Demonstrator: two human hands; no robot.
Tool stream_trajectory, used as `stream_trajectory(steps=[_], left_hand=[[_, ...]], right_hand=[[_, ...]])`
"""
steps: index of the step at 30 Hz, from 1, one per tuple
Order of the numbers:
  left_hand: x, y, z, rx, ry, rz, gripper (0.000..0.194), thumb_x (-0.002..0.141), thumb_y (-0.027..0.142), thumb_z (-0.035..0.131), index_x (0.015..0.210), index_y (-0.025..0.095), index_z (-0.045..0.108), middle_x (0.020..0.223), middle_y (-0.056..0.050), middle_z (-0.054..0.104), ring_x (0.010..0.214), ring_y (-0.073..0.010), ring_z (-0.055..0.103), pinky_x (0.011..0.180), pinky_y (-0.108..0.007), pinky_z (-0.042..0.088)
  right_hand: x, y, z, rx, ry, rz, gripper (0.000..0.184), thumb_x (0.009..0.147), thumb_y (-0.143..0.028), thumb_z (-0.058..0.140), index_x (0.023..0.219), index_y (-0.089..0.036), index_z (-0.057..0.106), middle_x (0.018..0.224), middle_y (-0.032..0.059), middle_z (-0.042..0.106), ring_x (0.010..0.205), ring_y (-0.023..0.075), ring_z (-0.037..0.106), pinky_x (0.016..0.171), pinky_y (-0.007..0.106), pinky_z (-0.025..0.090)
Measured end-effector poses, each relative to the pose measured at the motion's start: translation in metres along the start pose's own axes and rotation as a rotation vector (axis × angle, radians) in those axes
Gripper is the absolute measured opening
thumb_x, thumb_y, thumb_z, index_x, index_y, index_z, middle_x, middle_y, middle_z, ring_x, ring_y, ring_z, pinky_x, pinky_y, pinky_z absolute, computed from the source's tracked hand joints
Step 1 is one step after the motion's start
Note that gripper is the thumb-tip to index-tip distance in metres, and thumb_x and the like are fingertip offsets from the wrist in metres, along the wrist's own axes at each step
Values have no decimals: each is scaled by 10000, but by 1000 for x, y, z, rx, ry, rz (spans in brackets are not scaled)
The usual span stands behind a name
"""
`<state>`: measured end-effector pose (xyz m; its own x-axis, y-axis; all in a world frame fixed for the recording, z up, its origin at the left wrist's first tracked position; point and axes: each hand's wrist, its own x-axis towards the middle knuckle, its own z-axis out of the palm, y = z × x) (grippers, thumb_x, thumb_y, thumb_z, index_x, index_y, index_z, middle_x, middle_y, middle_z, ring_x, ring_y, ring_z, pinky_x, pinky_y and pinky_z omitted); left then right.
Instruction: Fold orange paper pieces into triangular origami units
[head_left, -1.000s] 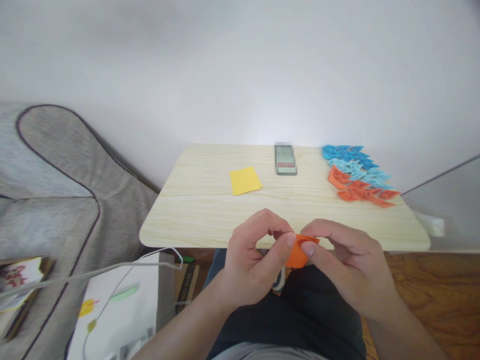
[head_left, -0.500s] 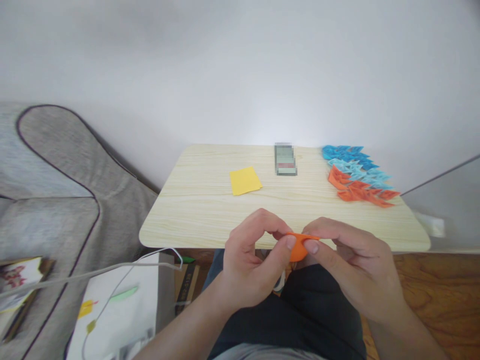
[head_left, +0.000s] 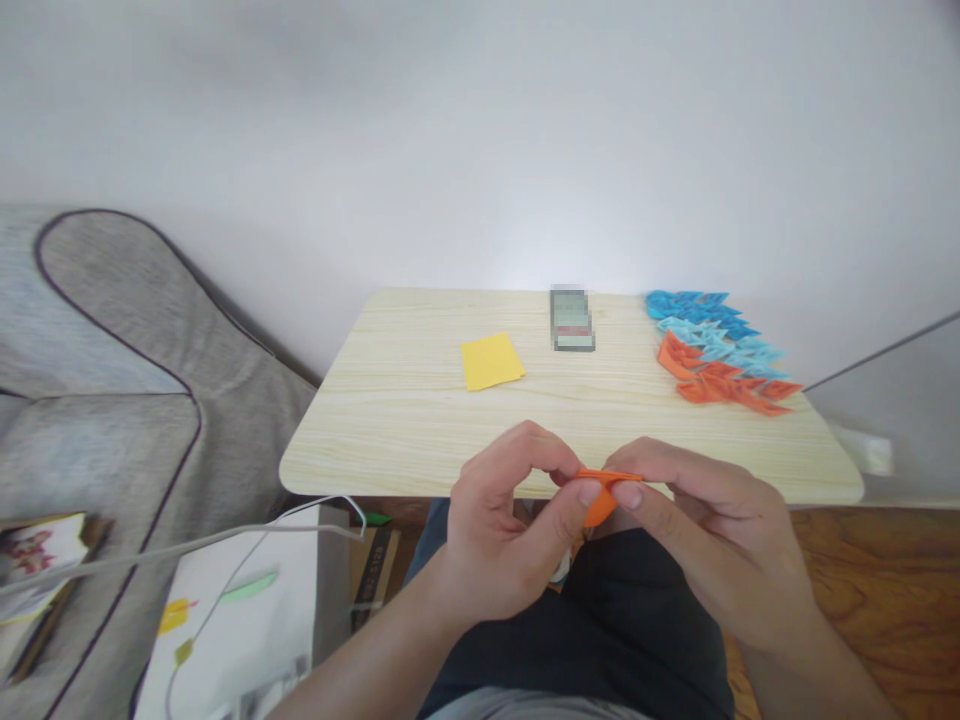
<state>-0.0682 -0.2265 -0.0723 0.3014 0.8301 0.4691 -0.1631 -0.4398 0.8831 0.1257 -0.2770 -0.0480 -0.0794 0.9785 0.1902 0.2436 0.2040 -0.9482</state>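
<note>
A small folded orange paper piece (head_left: 602, 495) is pinched between both my hands at the near edge of the light wooden table (head_left: 420, 420). My left hand (head_left: 510, 530) grips its left side with thumb and curled fingers. My right hand (head_left: 705, 545) pinches its right side, thumb against forefinger. Most of the paper is hidden by my fingertips. Farther back on the table lie a yellow paper square (head_left: 490, 361) and a pile of several folded blue and orange paper pieces (head_left: 716, 345) at the right.
A phone (head_left: 572, 319) lies at the back of the table. A grey sofa (head_left: 105, 380) stands to the left, with a white cable (head_left: 225, 535) and white paper sheets (head_left: 232, 620) beside my knee. Wooden floor shows at the right.
The orange paper has been squeezed flatter and narrower between my thumbs and forefingers. Both hands stayed at the table's near edge.
</note>
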Motion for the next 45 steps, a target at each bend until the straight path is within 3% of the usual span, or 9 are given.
stream_trajectory(steps=[18,36,45], left_hand=[[0,0,-1,-52,0,8,167,881,73,731,1002,188,735,858,-42,679,777,-156,615,714,-326,467],[1,-3,2,-70,67,-9,140,861,58,757,923,180,732,805,-25,679,726,-139,606,672,-313,464],[3,-2,2,-97,70,24,161,847,24,758,918,168,752,800,-28,695,724,-130,619,669,-298,478]], right_hand=[[5,-10,-2,-35,-126,55,182,1024,-289,612,1117,-278,768,970,7,742,852,158,689,762,263,522],[6,-14,-5,-132,-155,19,220,1058,-279,540,1136,-286,744,944,-6,722,810,134,668,745,244,509],[7,-15,-1,-190,-108,-34,154,1021,-254,604,1077,-296,740,931,-15,715,832,140,679,759,249,528]])
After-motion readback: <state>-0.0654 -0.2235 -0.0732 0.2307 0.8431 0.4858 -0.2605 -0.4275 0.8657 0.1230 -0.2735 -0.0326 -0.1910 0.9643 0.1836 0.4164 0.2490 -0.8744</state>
